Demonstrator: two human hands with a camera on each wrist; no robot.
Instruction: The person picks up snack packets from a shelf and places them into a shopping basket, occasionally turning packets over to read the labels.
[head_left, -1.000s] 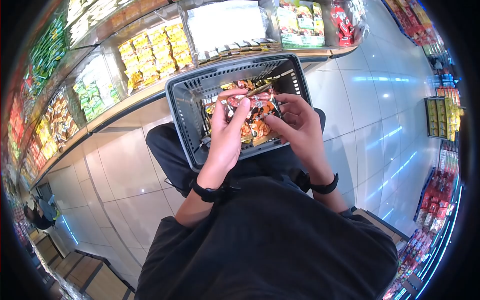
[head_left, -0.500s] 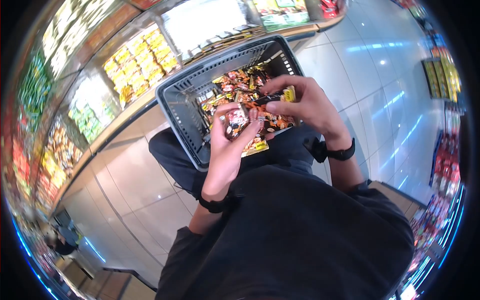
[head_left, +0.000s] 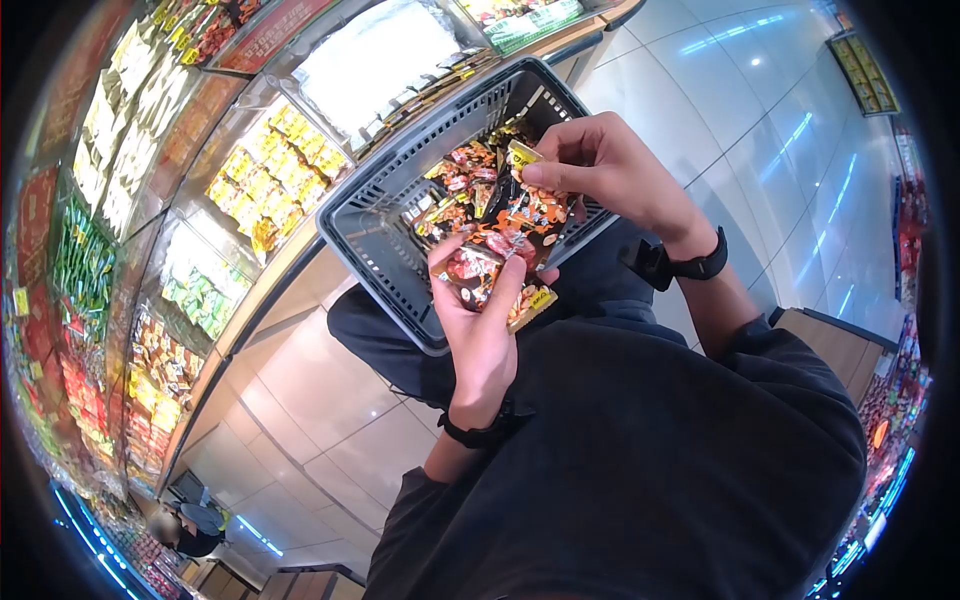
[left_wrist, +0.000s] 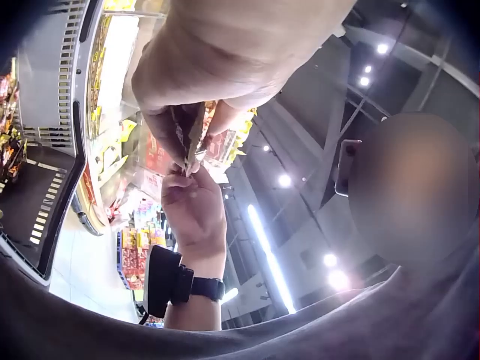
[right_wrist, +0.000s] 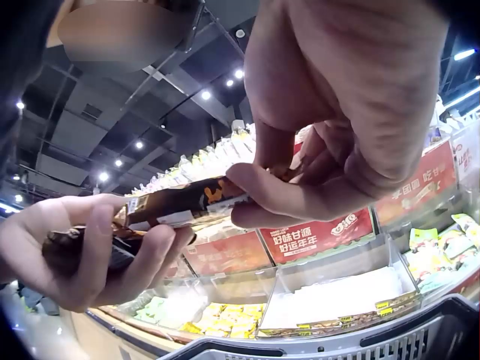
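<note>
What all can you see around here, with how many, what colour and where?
hand-held packets: at least two, dark with orange and yellow, between both hands
basket: one, grey, before the person
basket packets: many, dark and orange, inside it
yellow packets: many, shelf bin
green packets: many, neighbouring bin
signs: several, red, behind the bins
ceiling lights: several, white, overhead
floor: one, pale tiles, below
shirt: one, dark, on the person
wristbands: two, black, one per wrist
left hand: one, gripping packets
right hand: one, pinching a packet
</note>
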